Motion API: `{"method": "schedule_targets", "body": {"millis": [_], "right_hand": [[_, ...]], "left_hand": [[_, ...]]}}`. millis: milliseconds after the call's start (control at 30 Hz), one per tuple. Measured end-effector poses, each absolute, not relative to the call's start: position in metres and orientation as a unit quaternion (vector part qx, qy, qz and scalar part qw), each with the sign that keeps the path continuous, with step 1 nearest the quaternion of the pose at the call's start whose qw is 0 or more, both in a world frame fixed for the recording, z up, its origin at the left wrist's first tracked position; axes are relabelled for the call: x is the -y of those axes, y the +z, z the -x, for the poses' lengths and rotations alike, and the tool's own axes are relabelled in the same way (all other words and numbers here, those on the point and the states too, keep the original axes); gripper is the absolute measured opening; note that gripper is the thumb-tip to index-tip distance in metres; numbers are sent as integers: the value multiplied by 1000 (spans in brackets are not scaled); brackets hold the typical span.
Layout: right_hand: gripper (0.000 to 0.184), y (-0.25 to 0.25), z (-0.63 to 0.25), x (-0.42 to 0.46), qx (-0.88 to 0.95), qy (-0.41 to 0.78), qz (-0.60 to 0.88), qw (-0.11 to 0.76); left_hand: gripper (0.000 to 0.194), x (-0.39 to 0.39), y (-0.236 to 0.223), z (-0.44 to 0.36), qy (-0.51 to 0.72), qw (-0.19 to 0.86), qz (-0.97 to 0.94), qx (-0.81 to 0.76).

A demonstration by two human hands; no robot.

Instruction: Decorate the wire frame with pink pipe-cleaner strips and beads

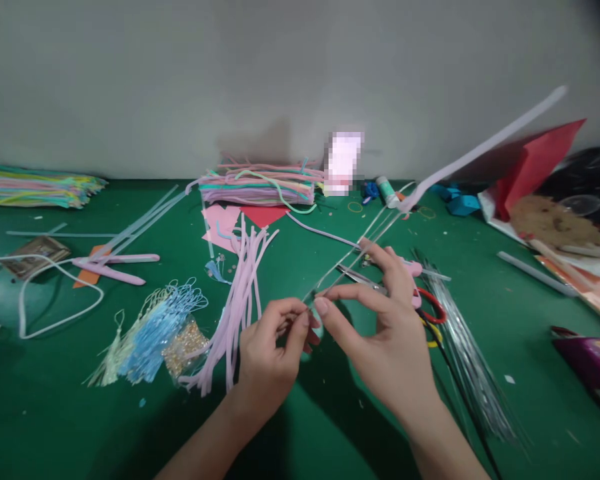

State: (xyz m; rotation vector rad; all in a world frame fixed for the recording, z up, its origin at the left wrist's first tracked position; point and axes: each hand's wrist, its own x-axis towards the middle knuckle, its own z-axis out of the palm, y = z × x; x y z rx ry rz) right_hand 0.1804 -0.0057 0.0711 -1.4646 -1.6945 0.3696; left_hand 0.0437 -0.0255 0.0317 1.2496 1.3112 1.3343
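Observation:
My left hand (pixel 273 350) and my right hand (pixel 380 327) meet above the green table (pixel 330 427), fingers pinched together on the lower end of a bundle of thin wires (pixel 360 250). The wires rise up and to the right. Their far end joins a long pale lilac pipe cleaner (pixel 485 147) that sticks up in the air. A small pale bead-like piece shows between my fingertips; I cannot make it out. Scissors with red handles (pixel 430 307) lie just behind my right hand.
Pink pipe cleaners (pixel 237 307) lie left of my hands, beside blue tassels (pixel 153 330) and a bag of gold beads (pixel 185 347). Silver wires (pixel 467 347) lie to the right. A stack of coloured pipe cleaners (pixel 260 187) sits at the back, and a purple glue gun (pixel 593 363) at the right edge.

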Motion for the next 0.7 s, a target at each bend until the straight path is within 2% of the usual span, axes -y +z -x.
{"method": "schedule_targets", "body": {"millis": [233, 333, 400, 700], "right_hand": [[18, 70, -180, 5, 676, 137, 585, 427], [25, 71, -181, 6, 666, 169, 584, 433], [28, 70, -182, 7, 647, 184, 589, 447], [17, 67, -180, 7, 637, 189, 590, 459]], "left_hand": [[3, 26, 31, -42, 523, 412, -524, -531], [3, 26, 32, -42, 517, 390, -538, -539], [4, 26, 32, -42, 515, 362, -557, -541], [8, 26, 27, -42, 514, 195, -655, -519]]}}
